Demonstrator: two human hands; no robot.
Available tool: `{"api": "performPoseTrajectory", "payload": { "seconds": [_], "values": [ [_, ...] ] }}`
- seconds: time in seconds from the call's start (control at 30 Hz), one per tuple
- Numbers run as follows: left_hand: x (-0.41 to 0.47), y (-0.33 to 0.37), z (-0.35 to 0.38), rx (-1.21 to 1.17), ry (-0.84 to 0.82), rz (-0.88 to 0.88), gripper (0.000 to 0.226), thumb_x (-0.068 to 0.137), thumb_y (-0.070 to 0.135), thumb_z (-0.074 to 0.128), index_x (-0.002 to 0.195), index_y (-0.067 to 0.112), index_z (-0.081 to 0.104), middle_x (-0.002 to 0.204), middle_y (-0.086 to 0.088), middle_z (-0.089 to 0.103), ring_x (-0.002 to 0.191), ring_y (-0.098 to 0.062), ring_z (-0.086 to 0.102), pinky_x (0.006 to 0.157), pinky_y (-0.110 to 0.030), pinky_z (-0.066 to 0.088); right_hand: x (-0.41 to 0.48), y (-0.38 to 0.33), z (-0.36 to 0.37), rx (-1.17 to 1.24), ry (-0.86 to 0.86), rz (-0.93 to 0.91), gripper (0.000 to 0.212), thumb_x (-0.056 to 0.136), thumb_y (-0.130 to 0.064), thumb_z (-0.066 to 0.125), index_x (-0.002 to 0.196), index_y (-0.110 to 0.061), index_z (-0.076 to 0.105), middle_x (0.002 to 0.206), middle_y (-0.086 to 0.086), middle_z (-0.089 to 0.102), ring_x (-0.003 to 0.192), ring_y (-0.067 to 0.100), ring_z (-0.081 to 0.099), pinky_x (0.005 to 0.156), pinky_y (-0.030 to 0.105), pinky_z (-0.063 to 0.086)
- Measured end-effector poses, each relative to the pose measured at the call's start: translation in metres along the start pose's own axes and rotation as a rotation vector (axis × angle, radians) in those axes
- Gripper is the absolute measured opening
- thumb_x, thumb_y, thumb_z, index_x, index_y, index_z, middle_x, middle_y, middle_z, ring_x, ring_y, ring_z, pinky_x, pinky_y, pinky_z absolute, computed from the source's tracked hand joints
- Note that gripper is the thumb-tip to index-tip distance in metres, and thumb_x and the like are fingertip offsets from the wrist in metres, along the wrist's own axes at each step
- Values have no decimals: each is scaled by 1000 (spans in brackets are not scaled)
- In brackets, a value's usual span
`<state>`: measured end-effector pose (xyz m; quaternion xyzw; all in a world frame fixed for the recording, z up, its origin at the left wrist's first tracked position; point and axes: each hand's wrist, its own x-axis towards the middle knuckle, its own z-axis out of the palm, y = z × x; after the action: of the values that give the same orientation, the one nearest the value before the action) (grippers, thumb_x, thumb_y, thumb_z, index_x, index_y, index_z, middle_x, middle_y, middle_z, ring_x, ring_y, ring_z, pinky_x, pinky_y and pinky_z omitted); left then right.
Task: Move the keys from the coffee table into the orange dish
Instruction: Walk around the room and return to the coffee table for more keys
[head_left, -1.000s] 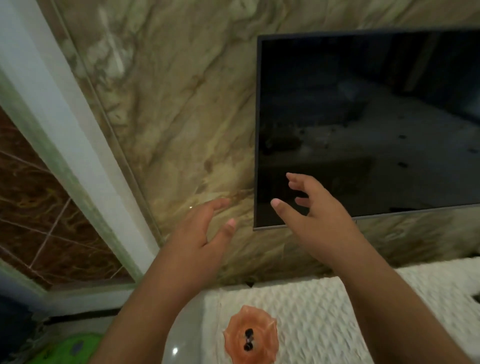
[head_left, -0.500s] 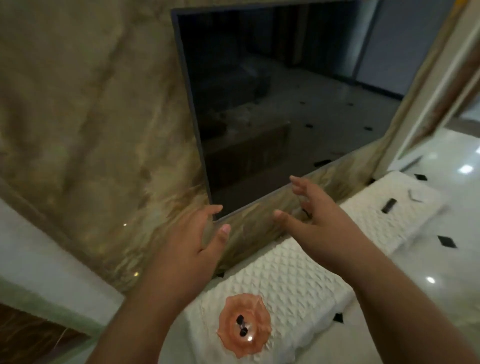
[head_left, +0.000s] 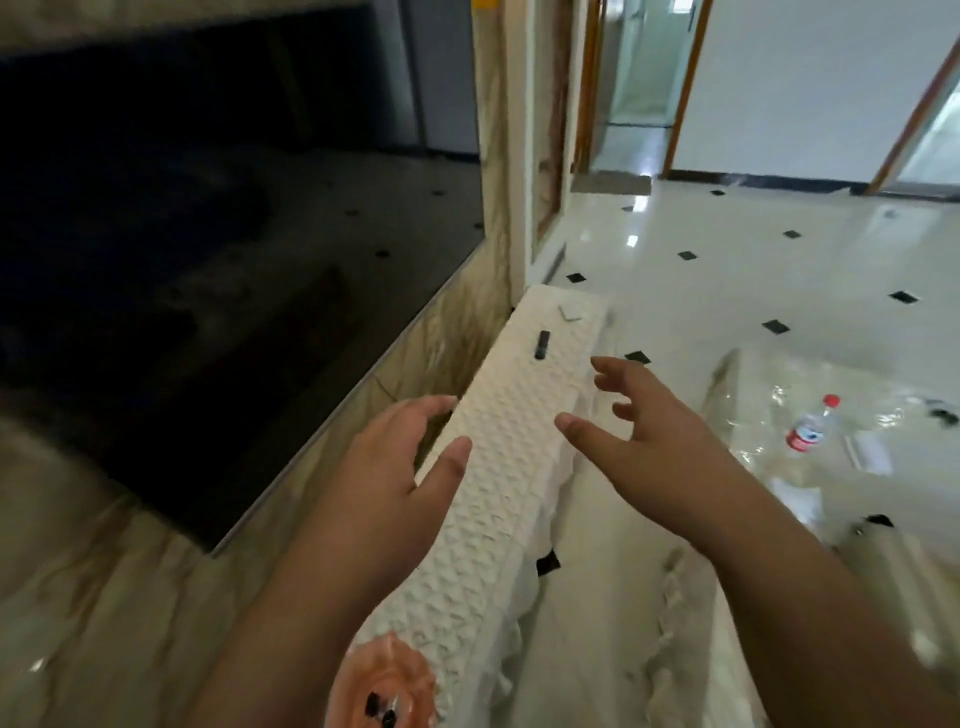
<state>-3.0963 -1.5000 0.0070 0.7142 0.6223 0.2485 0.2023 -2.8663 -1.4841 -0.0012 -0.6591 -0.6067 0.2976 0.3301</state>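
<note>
Hovering over the white textured bench (head_left: 498, 467), both hands hold nothing. The left hand (head_left: 384, 478) hangs above the bench's left edge, with fingers loosely spread and thumb out to the right. The right hand (head_left: 639, 441) hangs above the bench's right edge, with fingers splayed and slightly bent. The palms are turned towards each other, and a strip of bench shows between them.

The orange dish (head_left: 363, 670) sits on the near end of the bench, at the bottom of the view, below the left forearm and well behind both hands. The dark keys (head_left: 379, 711) lie inside it, touched by neither hand.

Beyond the hands, a small black object (head_left: 541, 344) and a grey angled piece (head_left: 569, 313) lie on the far end of the bench. A dark screen (head_left: 208, 260) fills the wall to the left. To the right, a bottle (head_left: 810, 428) with a red cap stands on a clear plastic sheet (head_left: 779, 384). The white floor (head_left: 727, 260) around it is dotted with black diamonds.
</note>
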Motion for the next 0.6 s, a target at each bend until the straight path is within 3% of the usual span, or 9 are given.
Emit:
{"api": "performPoseTrajectory", "payload": {
  "seconds": [0.1,0.27,0.4,0.5,0.6],
  "values": [
    [22,30,11,-12,4,89,44,86,65,38,128,53,41,106,44,34,94,32,32,72,-6,26,15,18,-26,49,42,42,76,80,-63,64,144,-43,29,144,-18,45,119,8,50,92,34,43],
    [47,65,35,-13,-18,138,41,88,66,40,128,59,36,119,41,32,106,19,36,76,-10,29,36,37,-61,48,39,33,77,78,-66,63,143,-46,27,146,-17,43,124,11,50,94,36,42],
    [68,91,60,-84,-36,149,33,87,67,41,119,68,33,110,49,33,101,29,31,68,-7,28,47,57,-92,29,69,37,74,78,-68,62,141,-46,30,147,-17,42,122,8,49,92,35,42],
    [88,109,85,-117,-97,209,37,88,65,41,124,61,36,118,42,36,108,18,38,79,-11,34,52,76,-114,26,111,84,75,75,-75,56,140,-46,33,146,-17,44,117,6,48,97,39,46],
    [109,124,109,-153,-149,232,43,87,66,40,129,57,38,118,42,35,110,23,33,85,-15,35,55,95,-132,29,151,137,81,69,-81,52,140,-46,34,146,-18,43,121,6,48,100,40,45]
  ]
}}
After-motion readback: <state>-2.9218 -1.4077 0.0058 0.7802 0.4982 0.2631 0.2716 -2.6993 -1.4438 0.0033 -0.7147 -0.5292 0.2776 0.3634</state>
